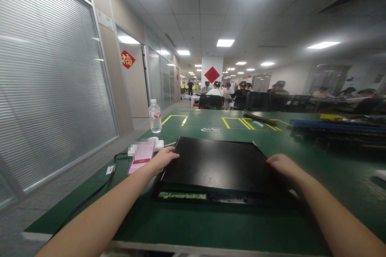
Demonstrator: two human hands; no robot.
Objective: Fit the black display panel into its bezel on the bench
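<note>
A flat black screen panel (215, 162) lies over a thin black frame (256, 199) on the green table. Along the near edge, the panel leaves part of the frame uncovered, where a narrow green circuit board (182, 195) shows. My left hand (163, 159) grips the panel's left edge, thumb on top and the other fingers mostly hidden beneath. At the opposite edge, my right hand (283, 165) is closed on the panel's right side, its fingertips at the rim and its underside out of sight.
Left of the panel lie a phone (141, 160) and a white charger (159, 144) with a cable. A water bottle (155, 116) stands behind them. Dark strips with a blue edge (334, 125) are stacked at right. Another strip (259, 118) lies farther back. People sit beyond the table.
</note>
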